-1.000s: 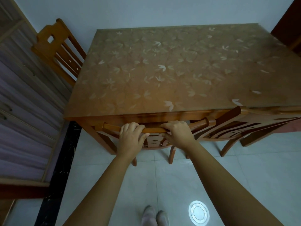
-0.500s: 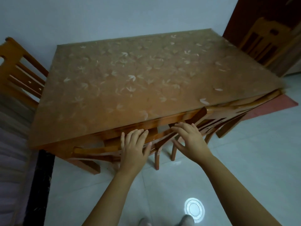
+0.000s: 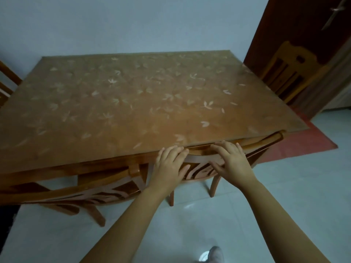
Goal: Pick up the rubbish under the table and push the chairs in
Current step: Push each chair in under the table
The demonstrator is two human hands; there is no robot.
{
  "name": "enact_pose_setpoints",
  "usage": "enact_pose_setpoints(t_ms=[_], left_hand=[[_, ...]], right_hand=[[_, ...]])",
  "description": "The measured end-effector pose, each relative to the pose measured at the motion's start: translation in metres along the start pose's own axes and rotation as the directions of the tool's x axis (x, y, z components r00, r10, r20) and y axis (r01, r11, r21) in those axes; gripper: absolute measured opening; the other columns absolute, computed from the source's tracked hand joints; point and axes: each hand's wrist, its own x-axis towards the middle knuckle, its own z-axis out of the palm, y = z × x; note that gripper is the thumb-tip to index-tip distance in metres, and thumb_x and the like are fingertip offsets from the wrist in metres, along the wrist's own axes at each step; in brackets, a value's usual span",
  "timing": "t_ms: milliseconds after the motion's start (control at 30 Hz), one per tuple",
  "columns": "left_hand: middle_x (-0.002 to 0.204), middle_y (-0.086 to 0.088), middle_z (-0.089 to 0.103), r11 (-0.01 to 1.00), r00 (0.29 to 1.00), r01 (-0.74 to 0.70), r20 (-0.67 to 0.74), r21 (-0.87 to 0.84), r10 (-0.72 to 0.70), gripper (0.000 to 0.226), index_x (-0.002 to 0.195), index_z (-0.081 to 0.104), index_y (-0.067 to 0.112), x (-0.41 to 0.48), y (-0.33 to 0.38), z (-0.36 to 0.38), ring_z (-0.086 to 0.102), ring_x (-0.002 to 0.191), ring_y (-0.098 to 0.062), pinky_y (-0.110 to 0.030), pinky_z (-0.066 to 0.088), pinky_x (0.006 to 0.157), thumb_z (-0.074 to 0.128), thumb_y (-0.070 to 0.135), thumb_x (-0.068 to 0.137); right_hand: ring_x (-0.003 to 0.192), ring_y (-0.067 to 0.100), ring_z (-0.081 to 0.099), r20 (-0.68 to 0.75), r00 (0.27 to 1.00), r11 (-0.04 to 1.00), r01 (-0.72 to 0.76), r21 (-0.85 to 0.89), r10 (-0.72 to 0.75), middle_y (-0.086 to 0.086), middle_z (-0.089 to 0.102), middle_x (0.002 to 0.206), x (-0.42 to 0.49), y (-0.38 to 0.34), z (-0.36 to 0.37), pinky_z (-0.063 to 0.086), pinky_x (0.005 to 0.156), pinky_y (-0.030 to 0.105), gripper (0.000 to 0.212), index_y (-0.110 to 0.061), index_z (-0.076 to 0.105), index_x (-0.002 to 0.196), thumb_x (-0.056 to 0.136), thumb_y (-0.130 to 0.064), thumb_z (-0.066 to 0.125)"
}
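We press both hands flat on a chair at the table's near edge.
Our left hand (image 3: 170, 165) and right hand (image 3: 231, 161) rest on the top rail of the chair (image 3: 266, 144), fingers (image 3: 226, 149) straight and spread, gripping nothing. The edge of the table (image 3: 133, 103) lies just beyond the fingertips. A second chair (image 3: 91, 189) sits left of our left fingers, and a red mat (image 3: 313, 138) lies right of the right ones.

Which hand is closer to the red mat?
Right. The right hand presses the chair back on the side toward the red mat; the left hand presses it farther away.
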Motion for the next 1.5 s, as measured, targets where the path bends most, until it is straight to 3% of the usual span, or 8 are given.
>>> enact_pose_setpoints(t_ms=[133, 267, 433, 567, 700, 933, 1067, 1500], left_hand=[[0.114, -0.007, 0.063, 0.997, 0.996, 0.066, 0.065, 0.037, -0.068, 0.047, 0.118, 0.061, 0.010, 0.024, 0.032, 0.029, 0.056, 0.111, -0.028, -0.047, 0.029, 0.100, 0.050, 0.041, 0.084], [0.116, -0.010, 0.062, 0.980, 0.979, 0.191, 0.061, 0.064, -0.195, 0.046, 0.120, 0.059, 0.008, 0.041, 0.049, 0.051, 0.053, 0.114, -0.029, -0.048, 0.026, 0.104, 0.069, 0.029, 0.080], [0.106, -0.004, 0.066, 0.968, 0.970, 0.221, 0.081, 0.117, -0.231, 0.040, 0.113, 0.064, 0.014, 0.050, 0.048, 0.062, 0.058, 0.105, -0.026, -0.046, 0.030, 0.100, 0.071, 0.032, 0.078], [0.106, 0.001, 0.065, 0.958, 0.955, 0.259, 0.114, 0.126, -0.273, 0.035, 0.109, 0.065, 0.018, 0.065, 0.051, 0.060, 0.055, 0.103, -0.020, -0.032, 0.027, 0.090, 0.065, 0.039, 0.082], [0.101, 0.001, 0.064, 0.943, 0.941, 0.319, 0.084, 0.099, -0.327, 0.030, 0.103, 0.066, 0.016, 0.068, 0.057, 0.064, 0.054, 0.099, -0.019, -0.029, 0.025, 0.083, 0.065, 0.037, 0.082], [0.099, 0.002, 0.060, 0.921, 0.912, 0.389, 0.144, -0.007, -0.384, 0.023, 0.101, 0.065, 0.016, 0.064, 0.058, 0.063, 0.050, 0.100, -0.017, -0.028, 0.023, 0.086, 0.065, 0.029, 0.083], [0.101, 0.005, 0.060, 0.917, 0.904, 0.399, 0.170, -0.015, -0.391, 0.024, 0.103, 0.065, 0.017, 0.056, 0.061, 0.059, 0.049, 0.101, -0.015, -0.028, 0.023, 0.088, 0.065, 0.030, 0.083], [0.105, 0.005, 0.060, 0.910, 0.898, 0.414, 0.178, -0.030, -0.403, 0.026, 0.107, 0.064, 0.018, 0.045, 0.067, 0.056, 0.047, 0.104, -0.013, -0.027, 0.022, 0.090, 0.063, 0.031, 0.085]], right_hand=[[0.115, 0.028, 0.051, 0.092, 0.996, 1.000, 0.008, 0.006, -0.008, 0.006, 0.061, 0.114, -0.003, 0.061, -0.006, 0.028, 0.103, 0.056, 0.044, -0.014, 0.058, 0.117, 0.076, -0.027, 0.071], [0.114, 0.027, 0.051, 0.162, 0.987, 1.000, 0.018, 0.009, -0.019, 0.006, 0.061, 0.114, 0.000, 0.107, -0.009, 0.026, 0.104, 0.055, 0.043, -0.014, 0.057, 0.118, 0.078, -0.027, 0.068], [0.095, 0.031, 0.060, 0.149, 0.988, 0.998, 0.040, 0.043, -0.046, 0.006, 0.066, 0.095, 0.010, 0.138, -0.010, 0.039, 0.093, 0.055, 0.027, -0.013, 0.064, 0.100, 0.075, -0.021, 0.072], [0.092, 0.029, 0.059, 0.171, 0.982, 0.996, 0.078, 0.049, -0.085, 0.004, 0.067, 0.093, 0.017, 0.144, -0.006, 0.041, 0.088, 0.047, 0.023, -0.016, 0.065, 0.094, 0.075, -0.026, 0.072], [0.094, 0.030, 0.055, 0.196, 0.976, 0.996, 0.086, 0.032, -0.091, 0.007, 0.066, 0.098, 0.019, 0.146, -0.008, 0.039, 0.081, 0.039, 0.024, -0.014, 0.064, 0.098, 0.078, -0.028, 0.067], [0.096, 0.028, 0.053, 0.204, 0.968, 0.989, 0.136, 0.063, -0.146, 0.007, 0.065, 0.099, 0.013, 0.143, -0.014, 0.037, 0.082, 0.038, 0.021, -0.013, 0.063, 0.099, 0.082, -0.025, 0.062], [0.085, 0.032, 0.056, 0.178, 0.973, 0.987, 0.137, 0.083, -0.150, 0.011, 0.065, 0.088, 0.003, 0.137, -0.017, 0.039, 0.075, 0.039, 0.018, -0.008, 0.065, 0.092, 0.078, -0.020, 0.067], [0.079, 0.031, 0.058, 0.130, 0.984, 0.988, 0.107, 0.112, -0.121, 0.009, 0.066, 0.081, -0.010, 0.132, -0.016, 0.044, 0.073, 0.043, 0.020, -0.009, 0.066, 0.088, 0.072, -0.018, 0.075]])
